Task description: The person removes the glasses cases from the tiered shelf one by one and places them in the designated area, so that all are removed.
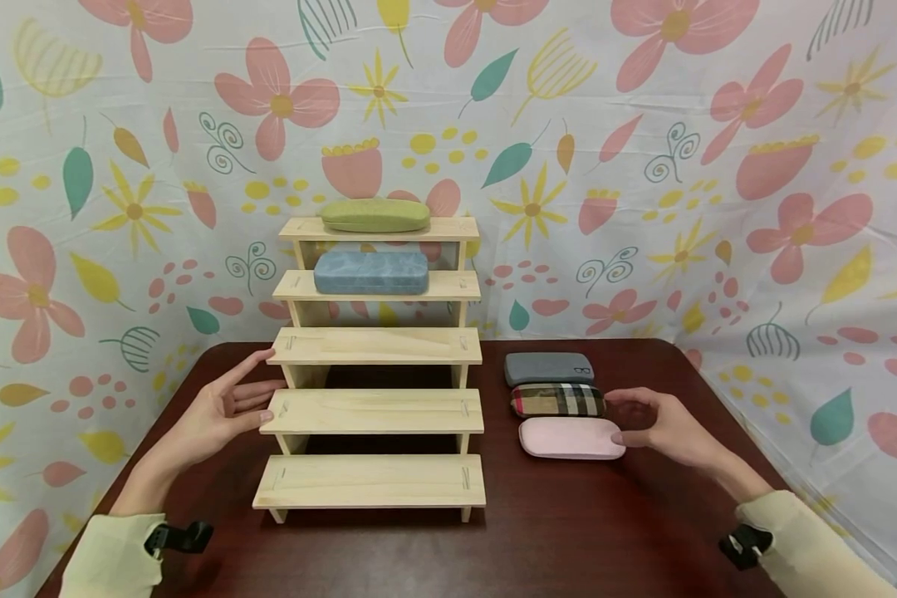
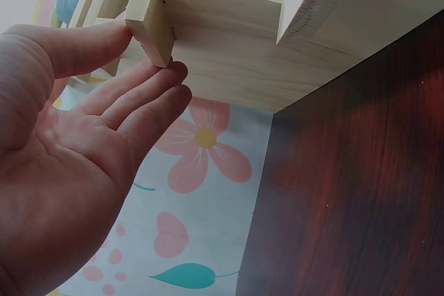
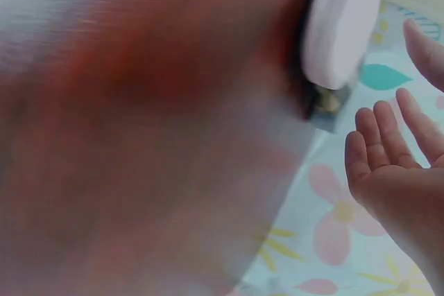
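Note:
A pale wooden tiered rack (image 1: 379, 409) stands on the table. My left hand (image 1: 217, 409) is at its left side, with fairly straight fingers and thumb touching the ends of its middle and lower boards; in the left wrist view the thumb (image 2: 97, 45) meets a board's end. On the right lie a pink glasses case (image 1: 571, 438), a plaid case (image 1: 556, 400) and a grey case (image 1: 548, 368) in a front-to-back row. My right hand (image 1: 665, 423) is beside their right ends, thumb over the pink case's end in the head view. In the right wrist view its fingers (image 3: 388, 133) are extended, holding nothing.
A green glasses case (image 1: 376, 215) lies on the rack's top board, and a blue case (image 1: 371, 273) on the board below it. The dark red-brown table (image 1: 590, 531) ends at a wall-like floral cloth (image 1: 568, 191) behind and at both sides.

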`<state>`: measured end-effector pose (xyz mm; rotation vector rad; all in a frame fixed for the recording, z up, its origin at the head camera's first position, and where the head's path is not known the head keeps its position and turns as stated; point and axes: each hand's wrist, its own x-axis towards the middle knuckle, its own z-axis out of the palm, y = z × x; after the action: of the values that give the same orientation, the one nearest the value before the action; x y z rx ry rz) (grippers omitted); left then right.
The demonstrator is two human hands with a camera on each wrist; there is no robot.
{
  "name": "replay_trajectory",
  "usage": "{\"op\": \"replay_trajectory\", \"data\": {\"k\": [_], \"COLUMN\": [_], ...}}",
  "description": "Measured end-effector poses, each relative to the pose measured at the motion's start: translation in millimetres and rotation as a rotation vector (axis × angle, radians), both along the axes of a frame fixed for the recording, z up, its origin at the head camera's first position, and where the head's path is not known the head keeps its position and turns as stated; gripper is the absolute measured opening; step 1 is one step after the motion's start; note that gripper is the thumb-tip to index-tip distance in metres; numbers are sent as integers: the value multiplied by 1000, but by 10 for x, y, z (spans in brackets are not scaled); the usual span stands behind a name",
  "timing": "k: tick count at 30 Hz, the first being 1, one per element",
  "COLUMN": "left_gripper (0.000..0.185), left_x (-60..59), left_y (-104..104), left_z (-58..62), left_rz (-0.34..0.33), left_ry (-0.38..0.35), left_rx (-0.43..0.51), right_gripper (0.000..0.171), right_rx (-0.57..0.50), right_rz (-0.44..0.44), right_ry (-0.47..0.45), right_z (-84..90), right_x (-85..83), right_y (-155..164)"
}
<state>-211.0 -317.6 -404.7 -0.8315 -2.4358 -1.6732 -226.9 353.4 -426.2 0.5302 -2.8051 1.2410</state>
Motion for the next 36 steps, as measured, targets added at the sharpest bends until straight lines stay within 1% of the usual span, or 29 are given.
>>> {"op": "replay_trajectory", "data": {"k": [4,9,16,23,29,31,36], "left_gripper": [85,85,84,84,84,84,84], "left_x": [0,1,13,17,17,15,13], "left_y": [-1,2,12,13,10,10,10], "left_z": [0,0,11,14,10,10,12], "left_rz": [1,-2,-1,-6,0,1,-2], "left_ry": [11,12,11,-3,-1,1,-9], "left_rx": [-4,-1,-1,3,-2,-5,0], "right_gripper": [60,60,60,60,58,58,58], "right_rx": [15,-11,37,51,-22,-38,-21], "right_rz": [17,51,87,118,185,203,226], "right_ry": [27,54,107,119,109,123,167], "right_z": [158,323,532,740,929,995,1144], "right_x": [-5,-9,-45,-132,-222,-256,-354], "right_y": [-72,-196,-394,-631,-888,-984,-1212]}}
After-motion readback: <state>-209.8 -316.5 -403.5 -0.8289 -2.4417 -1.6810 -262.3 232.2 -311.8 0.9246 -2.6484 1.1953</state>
